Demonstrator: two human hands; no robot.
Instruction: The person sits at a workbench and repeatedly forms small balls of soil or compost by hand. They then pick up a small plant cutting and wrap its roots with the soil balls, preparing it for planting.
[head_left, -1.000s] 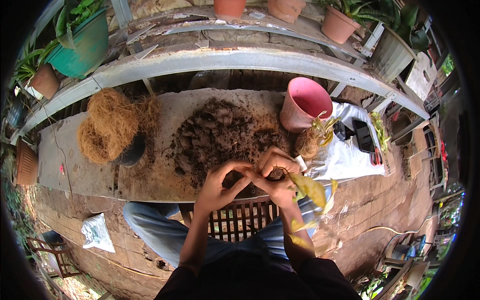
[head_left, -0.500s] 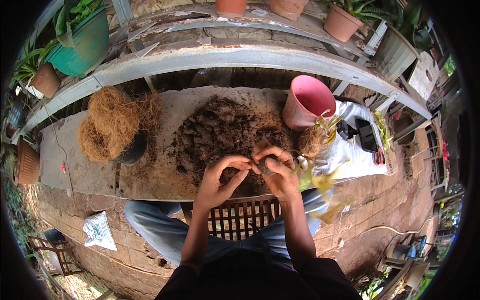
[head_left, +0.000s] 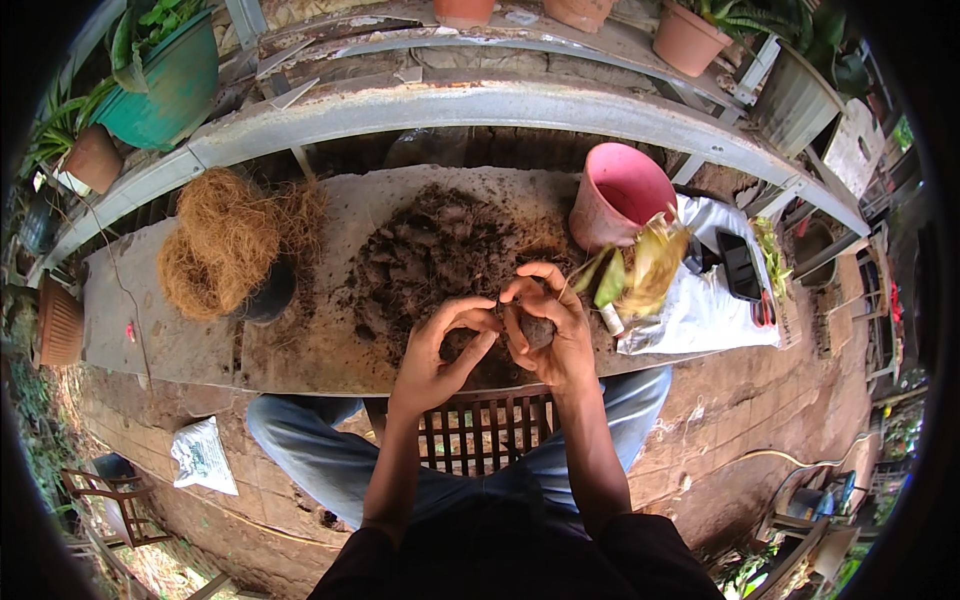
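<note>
left hand [head_left: 435, 355] has slid under the root ball [head_left: 535, 330], fingers pinching at it; right hand [head_left: 545, 325] grips it, and the plant [head_left: 640, 265] has swung up to two o'clock, above the tabletop [head_left: 320, 340]

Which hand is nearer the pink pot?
Right. The right hand sits just below-left of the pink pot; the left hand is farther left.

We're outdoors at a garden potting bench: a heap of dark soil [head_left: 440, 255] covers the worn slab [head_left: 300, 350], with a bundle of coconut fibre [head_left: 225, 240] alongside. Terracotta pots [head_left: 690, 35] and a green planter [head_left: 165, 80] line the ledge, above brick paving [head_left: 720, 410].
</note>
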